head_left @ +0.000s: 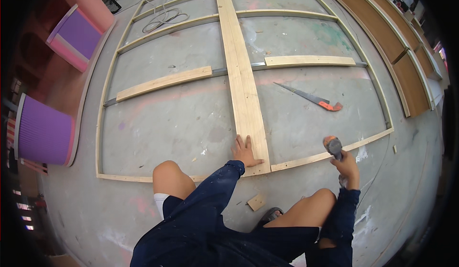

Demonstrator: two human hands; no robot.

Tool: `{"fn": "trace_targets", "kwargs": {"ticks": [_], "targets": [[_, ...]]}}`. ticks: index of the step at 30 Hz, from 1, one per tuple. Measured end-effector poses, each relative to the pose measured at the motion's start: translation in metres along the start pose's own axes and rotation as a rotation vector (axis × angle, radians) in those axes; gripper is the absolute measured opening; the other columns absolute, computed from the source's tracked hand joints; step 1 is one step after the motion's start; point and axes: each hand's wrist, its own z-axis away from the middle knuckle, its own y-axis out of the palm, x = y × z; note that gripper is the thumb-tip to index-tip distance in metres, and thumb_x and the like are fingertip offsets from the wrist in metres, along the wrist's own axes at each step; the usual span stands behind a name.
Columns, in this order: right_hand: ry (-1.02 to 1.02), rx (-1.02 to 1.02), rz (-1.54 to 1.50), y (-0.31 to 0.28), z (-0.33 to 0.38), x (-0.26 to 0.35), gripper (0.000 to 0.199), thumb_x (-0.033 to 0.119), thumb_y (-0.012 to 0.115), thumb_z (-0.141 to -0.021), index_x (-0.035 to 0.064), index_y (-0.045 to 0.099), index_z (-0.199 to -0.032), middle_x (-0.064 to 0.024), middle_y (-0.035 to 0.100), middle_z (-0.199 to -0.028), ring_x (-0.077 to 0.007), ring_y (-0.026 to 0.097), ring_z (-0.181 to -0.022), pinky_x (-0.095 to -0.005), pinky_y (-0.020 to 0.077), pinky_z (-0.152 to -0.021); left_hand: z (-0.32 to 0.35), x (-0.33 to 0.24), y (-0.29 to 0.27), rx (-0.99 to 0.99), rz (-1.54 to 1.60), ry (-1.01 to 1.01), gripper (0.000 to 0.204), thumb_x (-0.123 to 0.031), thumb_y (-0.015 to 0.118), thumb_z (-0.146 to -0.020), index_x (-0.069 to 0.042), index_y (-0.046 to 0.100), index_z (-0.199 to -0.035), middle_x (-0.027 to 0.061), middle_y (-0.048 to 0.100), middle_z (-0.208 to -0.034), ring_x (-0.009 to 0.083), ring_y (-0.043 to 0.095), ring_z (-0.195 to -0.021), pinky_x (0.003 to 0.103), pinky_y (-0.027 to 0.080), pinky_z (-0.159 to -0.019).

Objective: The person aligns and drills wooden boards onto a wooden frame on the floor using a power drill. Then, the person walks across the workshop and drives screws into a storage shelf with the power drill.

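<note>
My left hand (246, 152) lies flat with fingers spread on the near end of the long wooden plank (241, 85), which runs away from me down the middle of a wooden frame (330, 157). In my right hand (348, 167) is a grey and orange pistol-grip tool (333, 145), held above the floor by the frame's near right edge. Its exact kind is unclear. A handsaw (311, 97) with an orange handle lies inside the right half of the frame. Two shorter boards, one left (165, 83) and one right (311, 61), rest along a crosspiece on either side of the plank.
A coiled hose (165, 19) lies over the far left of the frame. Purple and pink furniture (45, 131) stands at the left. Brown panels (382, 37) line the right. Near my feet is a small wood offcut (256, 202); another small block (395, 149) lies right.
</note>
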Motion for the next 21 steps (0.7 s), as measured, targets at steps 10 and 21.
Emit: {"fn": "trace_targets", "kwargs": {"ticks": [10,21], "targets": [[0.269,-0.359,-0.337,0.144,0.108,-0.209,0.042,0.029,0.066,-0.077,0.0046,0.056,-0.11,-0.0207,0.065,-0.092,-0.0363,0.064,-0.082,-0.0375,0.049,-0.065,-0.02,-0.02,-0.006,0.268,-0.022,-0.118,0.142,-0.068,0.073,-0.054,-0.006,-0.022,-0.14,0.0329,-0.028,-0.139,0.0473,-0.024,-0.131,0.064,0.014,-0.102],[0.447,-0.044,-0.228,0.208,0.125,-0.266,0.038,0.034,0.062,-0.079,0.0043,0.06,-0.103,-0.0205,0.065,-0.093,-0.0366,0.063,-0.084,-0.0396,0.0496,-0.067,-0.03,-0.027,0.003,0.294,-0.063,-0.126,0.146,-0.07,0.072,-0.052,-0.001,-0.025,-0.137,0.0389,-0.027,-0.135,0.0533,-0.023,-0.128,0.063,0.01,-0.103]]}}
